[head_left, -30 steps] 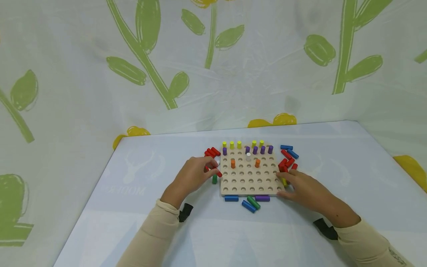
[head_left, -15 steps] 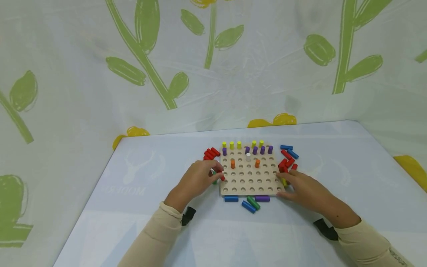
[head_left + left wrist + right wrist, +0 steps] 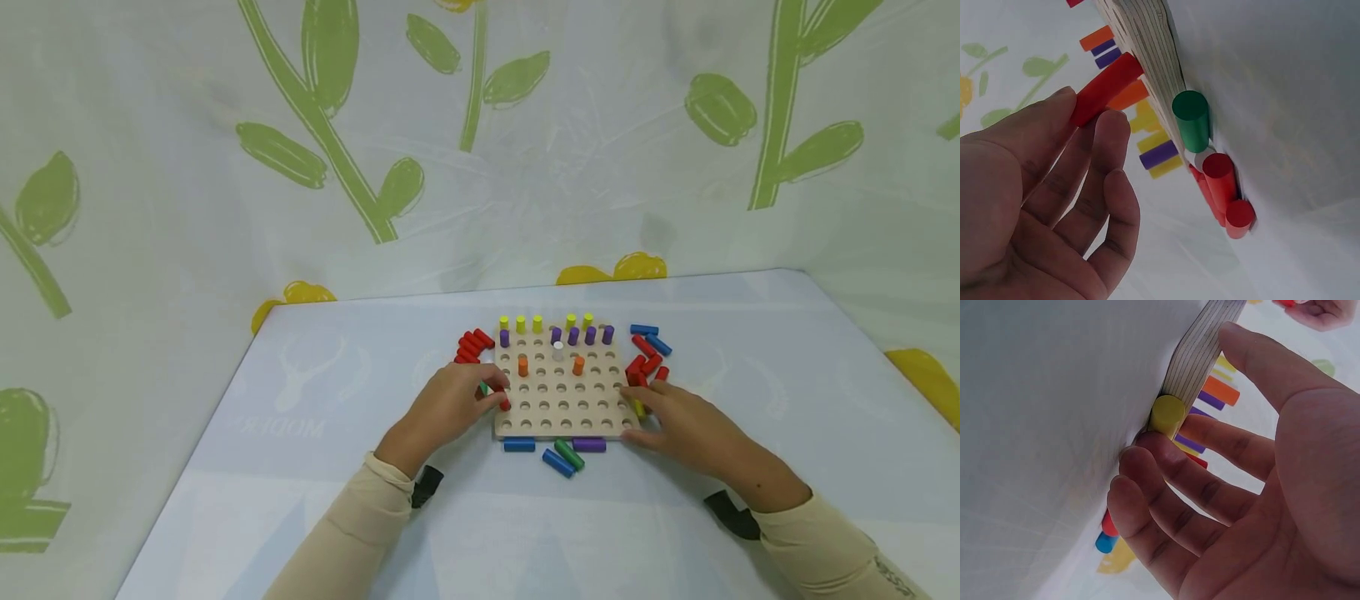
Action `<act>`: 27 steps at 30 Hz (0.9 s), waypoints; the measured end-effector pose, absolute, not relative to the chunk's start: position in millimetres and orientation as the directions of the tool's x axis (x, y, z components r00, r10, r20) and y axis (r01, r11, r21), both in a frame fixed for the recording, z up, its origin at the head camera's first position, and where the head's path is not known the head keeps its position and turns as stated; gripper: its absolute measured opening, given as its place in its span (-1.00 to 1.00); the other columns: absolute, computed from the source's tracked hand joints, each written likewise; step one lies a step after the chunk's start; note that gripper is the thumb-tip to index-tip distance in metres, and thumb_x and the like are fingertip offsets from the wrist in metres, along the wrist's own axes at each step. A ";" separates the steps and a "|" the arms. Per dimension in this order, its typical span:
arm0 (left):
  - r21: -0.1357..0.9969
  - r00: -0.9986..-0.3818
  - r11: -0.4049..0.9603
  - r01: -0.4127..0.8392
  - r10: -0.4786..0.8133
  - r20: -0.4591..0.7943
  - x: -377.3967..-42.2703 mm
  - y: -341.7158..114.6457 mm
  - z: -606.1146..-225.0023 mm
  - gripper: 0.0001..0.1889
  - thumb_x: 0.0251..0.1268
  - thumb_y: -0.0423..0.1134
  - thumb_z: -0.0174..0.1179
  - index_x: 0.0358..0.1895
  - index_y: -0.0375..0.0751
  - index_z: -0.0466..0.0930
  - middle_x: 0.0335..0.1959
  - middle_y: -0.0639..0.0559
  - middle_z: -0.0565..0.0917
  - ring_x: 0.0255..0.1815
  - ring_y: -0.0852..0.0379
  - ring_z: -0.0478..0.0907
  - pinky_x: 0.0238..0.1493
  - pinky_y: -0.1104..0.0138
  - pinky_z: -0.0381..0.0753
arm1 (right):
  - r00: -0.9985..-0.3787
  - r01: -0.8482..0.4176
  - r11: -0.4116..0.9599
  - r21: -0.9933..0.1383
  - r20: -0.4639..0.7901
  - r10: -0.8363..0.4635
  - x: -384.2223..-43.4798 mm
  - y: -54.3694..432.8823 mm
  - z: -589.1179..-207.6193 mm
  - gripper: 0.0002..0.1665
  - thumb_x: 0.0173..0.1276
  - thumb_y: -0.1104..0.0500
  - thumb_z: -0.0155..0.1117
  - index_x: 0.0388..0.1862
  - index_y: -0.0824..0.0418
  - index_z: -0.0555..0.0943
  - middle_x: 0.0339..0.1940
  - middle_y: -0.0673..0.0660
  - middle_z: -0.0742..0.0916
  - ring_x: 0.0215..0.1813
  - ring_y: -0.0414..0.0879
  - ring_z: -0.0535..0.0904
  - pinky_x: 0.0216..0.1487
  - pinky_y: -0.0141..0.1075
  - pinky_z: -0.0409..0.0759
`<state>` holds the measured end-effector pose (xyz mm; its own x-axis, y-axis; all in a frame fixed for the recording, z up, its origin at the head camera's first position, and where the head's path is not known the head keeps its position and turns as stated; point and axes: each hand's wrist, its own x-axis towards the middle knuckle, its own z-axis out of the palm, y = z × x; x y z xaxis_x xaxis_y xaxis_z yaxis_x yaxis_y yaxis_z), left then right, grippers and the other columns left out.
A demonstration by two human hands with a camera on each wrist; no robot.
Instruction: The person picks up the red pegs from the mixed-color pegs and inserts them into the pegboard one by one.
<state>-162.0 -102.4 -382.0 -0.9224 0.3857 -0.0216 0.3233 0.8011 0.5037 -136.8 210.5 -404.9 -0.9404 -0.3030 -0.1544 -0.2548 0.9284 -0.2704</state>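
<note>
A wooden pegboard point(image 3: 561, 432) with rows of round holes lies on the table. At its left edge my left hand point(image 3: 447, 406) pinches a red peg point(image 3: 1105, 92) between thumb and fingers. The peg's lower end meets the board near the left column of holes; whether it is inside a hole I cannot tell. My right hand point(image 3: 693, 427) rests at the board's right edge, thumb by the near corner and fingers loosely spread. Beside those fingers a yellow peg point(image 3: 1167, 413) lies against the board's side. Yellow, purple, orange and white pegs point(image 3: 557, 352) stand in the board.
Several red pegs point(image 3: 471, 345) lie left of the board, with a green peg point(image 3: 1191, 119) nearer. Red pegs point(image 3: 643, 365) and blue pegs point(image 3: 657, 344) are scattered on the right. In front lie blue point(image 3: 558, 462), green point(image 3: 570, 454) and purple pegs point(image 3: 589, 445).
My left hand has moved slightly right and nearer, bringing the red peg from beside the board onto its left edge and turning it more upright. The right hand has stayed in place.
</note>
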 end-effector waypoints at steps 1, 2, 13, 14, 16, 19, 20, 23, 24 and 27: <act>0.501 -0.923 0.803 0.321 0.384 -0.024 -161.8 -102.0 -381.9 -0.76 0.26 -0.17 0.39 -0.02 0.02 0.73 -0.22 0.17 0.74 -0.25 0.19 0.55 -0.23 0.45 0.59 | -0.941 -0.254 0.929 -0.271 -0.154 -0.302 -136.8 210.6 -404.7 -0.15 0.19 -0.23 0.46 0.37 0.17 0.51 0.28 0.45 0.57 0.27 0.39 0.52 0.12 0.22 0.60; 0.498 -0.923 0.805 0.321 0.384 -0.025 -161.9 -101.7 -382.1 -0.76 0.26 -0.16 0.39 -0.01 0.01 0.73 -0.22 0.17 0.74 -0.25 0.18 0.55 -0.24 0.46 0.59 | -0.941 -0.252 0.929 -0.271 -0.154 -0.301 -136.9 210.5 -404.6 -0.14 0.19 -0.23 0.46 0.37 0.17 0.51 0.28 0.45 0.57 0.27 0.39 0.52 0.12 0.22 0.60; 0.472 -0.920 0.818 0.329 0.390 -0.033 -162.9 -99.9 -385.6 -0.76 0.26 -0.14 0.39 -0.02 0.01 0.74 -0.28 0.16 0.73 -0.33 0.20 0.54 -0.32 0.49 0.54 | -0.941 -0.259 0.924 -0.283 -0.140 -0.307 -136.5 211.3 -404.4 -0.15 0.20 -0.23 0.45 0.36 0.18 0.51 0.29 0.45 0.56 0.28 0.40 0.51 0.14 0.23 0.58; 0.472 -0.919 0.817 0.332 0.393 -0.034 -162.9 -99.8 -385.9 -0.77 0.26 -0.13 0.38 -0.03 0.01 0.74 -0.29 0.16 0.73 -0.34 0.20 0.53 -0.34 0.49 0.54 | -0.941 -0.259 0.923 -0.285 -0.140 -0.307 -136.5 211.3 -404.3 -0.15 0.21 -0.23 0.45 0.36 0.18 0.51 0.30 0.45 0.56 0.29 0.40 0.51 0.14 0.23 0.58; 0.473 -0.917 0.814 0.336 0.398 -0.033 -162.7 -99.7 -386.9 -0.77 0.27 -0.13 0.38 -0.03 0.00 0.75 -0.29 0.16 0.73 -0.37 0.21 0.53 -0.36 0.49 0.53 | -0.941 -0.259 0.923 -0.285 -0.143 -0.308 -136.5 211.1 -404.3 -0.15 0.20 -0.23 0.45 0.36 0.18 0.51 0.30 0.45 0.56 0.29 0.40 0.51 0.14 0.23 0.58; 0.475 -0.914 0.811 0.342 0.403 -0.032 -161.9 -99.3 -387.5 -0.77 0.26 -0.13 0.38 -0.03 0.00 0.75 -0.28 0.16 0.74 -0.37 0.22 0.54 -0.36 0.48 0.53 | -0.940 -0.259 0.922 -0.287 -0.145 -0.309 -136.5 211.0 -404.3 -0.15 0.20 -0.23 0.45 0.36 0.18 0.51 0.30 0.45 0.56 0.29 0.40 0.51 0.14 0.23 0.58; 0.474 -0.913 0.811 0.344 0.406 -0.031 -161.8 -99.2 -387.8 -0.77 0.26 -0.13 0.38 -0.03 0.00 0.75 -0.26 0.16 0.75 -0.37 0.22 0.55 -0.35 0.48 0.54 | -0.940 -0.258 0.923 -0.286 -0.145 -0.308 -136.5 210.9 -404.3 -0.15 0.20 -0.23 0.45 0.36 0.18 0.51 0.30 0.45 0.56 0.29 0.40 0.51 0.14 0.23 0.58; 0.469 -0.912 0.812 0.347 0.409 -0.034 -161.3 -98.7 -387.9 -0.76 0.27 -0.12 0.38 -0.02 0.02 0.74 -0.23 0.17 0.76 -0.35 0.23 0.57 -0.33 0.49 0.55 | -0.940 -0.260 0.924 -0.282 -0.143 -0.309 -136.4 210.8 -404.4 -0.15 0.20 -0.23 0.46 0.37 0.18 0.51 0.31 0.45 0.55 0.30 0.40 0.50 0.15 0.23 0.57; 0.468 -0.911 0.812 0.348 0.411 -0.036 -161.1 -98.6 -387.9 -0.76 0.27 -0.12 0.38 -0.01 0.02 0.74 -0.21 0.17 0.76 -0.34 0.24 0.57 -0.32 0.49 0.55 | -0.940 -0.261 0.924 -0.280 -0.143 -0.309 -136.4 210.7 -404.4 -0.15 0.20 -0.23 0.46 0.37 0.17 0.51 0.31 0.46 0.55 0.30 0.41 0.50 0.15 0.24 0.57; 0.465 -0.908 0.812 0.352 0.417 -0.042 -160.9 -98.4 -387.8 -0.74 0.27 -0.12 0.38 0.00 0.03 0.73 -0.19 0.16 0.76 -0.32 0.24 0.59 -0.31 0.48 0.57 | -0.941 -0.262 0.924 -0.277 -0.139 -0.309 -136.1 210.5 -404.2 -0.15 0.20 -0.23 0.46 0.37 0.18 0.51 0.31 0.46 0.55 0.30 0.41 0.50 0.15 0.23 0.57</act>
<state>-160.9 -98.4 -387.8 -0.9078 0.4174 -0.0416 0.3522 0.8123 0.4649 -136.1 210.5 -404.2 -0.9409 -0.3086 -0.1395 -0.2622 0.9245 -0.2769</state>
